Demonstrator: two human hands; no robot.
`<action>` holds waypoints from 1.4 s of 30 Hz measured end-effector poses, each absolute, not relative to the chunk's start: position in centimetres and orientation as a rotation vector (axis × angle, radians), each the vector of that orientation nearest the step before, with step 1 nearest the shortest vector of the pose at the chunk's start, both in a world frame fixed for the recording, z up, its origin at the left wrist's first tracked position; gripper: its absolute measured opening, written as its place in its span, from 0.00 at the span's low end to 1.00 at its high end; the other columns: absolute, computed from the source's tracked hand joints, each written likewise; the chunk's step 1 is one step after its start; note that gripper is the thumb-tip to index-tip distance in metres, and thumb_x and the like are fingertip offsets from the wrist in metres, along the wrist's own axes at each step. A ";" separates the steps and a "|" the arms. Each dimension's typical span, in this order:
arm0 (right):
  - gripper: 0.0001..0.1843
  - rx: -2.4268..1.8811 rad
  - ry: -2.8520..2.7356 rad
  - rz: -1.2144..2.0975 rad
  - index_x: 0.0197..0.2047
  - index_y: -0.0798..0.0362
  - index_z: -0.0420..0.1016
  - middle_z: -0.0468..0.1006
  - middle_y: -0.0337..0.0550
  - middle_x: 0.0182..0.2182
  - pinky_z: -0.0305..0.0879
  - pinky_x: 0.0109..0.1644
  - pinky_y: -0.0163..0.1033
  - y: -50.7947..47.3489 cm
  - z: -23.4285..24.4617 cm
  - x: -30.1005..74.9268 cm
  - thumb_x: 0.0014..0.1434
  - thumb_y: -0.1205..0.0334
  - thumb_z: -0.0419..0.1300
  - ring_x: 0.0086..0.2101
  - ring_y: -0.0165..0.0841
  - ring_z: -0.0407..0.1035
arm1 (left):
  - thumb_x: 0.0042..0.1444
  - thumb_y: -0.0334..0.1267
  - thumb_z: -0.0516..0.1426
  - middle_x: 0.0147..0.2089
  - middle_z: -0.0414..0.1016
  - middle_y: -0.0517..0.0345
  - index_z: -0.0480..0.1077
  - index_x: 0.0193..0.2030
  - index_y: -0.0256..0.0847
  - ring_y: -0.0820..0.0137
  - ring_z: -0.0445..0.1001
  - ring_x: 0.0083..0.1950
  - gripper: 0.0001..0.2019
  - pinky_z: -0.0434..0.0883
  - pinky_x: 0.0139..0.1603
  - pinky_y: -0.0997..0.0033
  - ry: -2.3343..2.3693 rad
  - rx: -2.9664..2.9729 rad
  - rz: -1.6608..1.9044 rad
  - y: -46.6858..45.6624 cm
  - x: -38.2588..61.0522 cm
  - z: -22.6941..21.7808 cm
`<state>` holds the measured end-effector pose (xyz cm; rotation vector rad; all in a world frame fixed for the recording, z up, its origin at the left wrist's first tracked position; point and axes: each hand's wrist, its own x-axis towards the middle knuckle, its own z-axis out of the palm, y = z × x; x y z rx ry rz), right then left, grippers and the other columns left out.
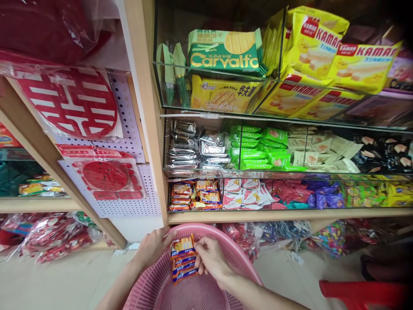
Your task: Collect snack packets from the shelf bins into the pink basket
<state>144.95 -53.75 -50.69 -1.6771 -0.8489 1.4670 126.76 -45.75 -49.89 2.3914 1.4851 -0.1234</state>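
Observation:
My left hand [155, 246] is closed on the upper left rim of a round pink plastic basket [248, 258] with perforated walls. My right hand [211, 260] pinches the right side of several small orange and blue biscuit packets [183, 258], stacked in a row. These packets are over the basket's opening, and its mesh bottom shows below them. Similar orange and blue packets [206, 193] sit in the lowest shelf compartment, just above the basket. The fingertips behind the held packets are partly hidden.
Glass-fronted shelves hold green Carvalfo packs [226, 51], yellow Kaman packs [318, 43], silver packets [183, 148] and bright green packets [251, 146]. A wooden upright [145, 107] stands left. Bagged sweets [332, 237] lie under the shelf; a red plastic object [361, 292] is at lower right.

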 end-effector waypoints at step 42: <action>0.21 -1.775 -2.293 -0.647 0.57 0.57 0.64 0.74 0.55 0.47 0.59 0.51 0.47 -42.8 -42.3 153.1 0.60 0.73 0.48 0.46 0.42 0.66 | 0.64 0.42 0.40 0.51 0.71 0.50 0.66 0.56 0.49 0.61 0.73 0.47 0.20 0.66 0.40 0.68 1.427 2.514 -0.196 -45.7 126.5 -50.3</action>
